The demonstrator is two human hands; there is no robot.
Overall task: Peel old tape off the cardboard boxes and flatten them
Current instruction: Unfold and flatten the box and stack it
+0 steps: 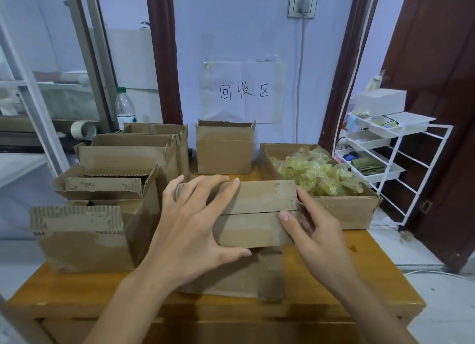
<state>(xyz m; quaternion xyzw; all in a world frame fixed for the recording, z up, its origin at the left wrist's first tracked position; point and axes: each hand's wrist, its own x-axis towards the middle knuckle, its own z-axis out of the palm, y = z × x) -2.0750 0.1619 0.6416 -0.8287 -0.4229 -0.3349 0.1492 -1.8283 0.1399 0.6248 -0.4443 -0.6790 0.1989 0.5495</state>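
A small cardboard box [259, 210] lies in the middle of the wooden table [359, 274], its two top flaps closed along a seam. My left hand [195, 230] is spread over its left half, thumb under the front edge. My right hand [313, 230] grips its right end, with the thumb on the front flap. Under the box lies a flattened piece of cardboard [246, 279]. Several open cardboard boxes stand on the left [84, 238] [128, 158], and one more [225, 151] stands at the back.
A shallow cardboard tray [344, 210] at the right holds crumpled peeled tape [318, 174]. A white wire rack [385, 148] stands right of the table. A tape roll [82, 130] and a plastic bottle [125, 109] sit at the back left. A paper sign [244, 91] hangs on the wall.
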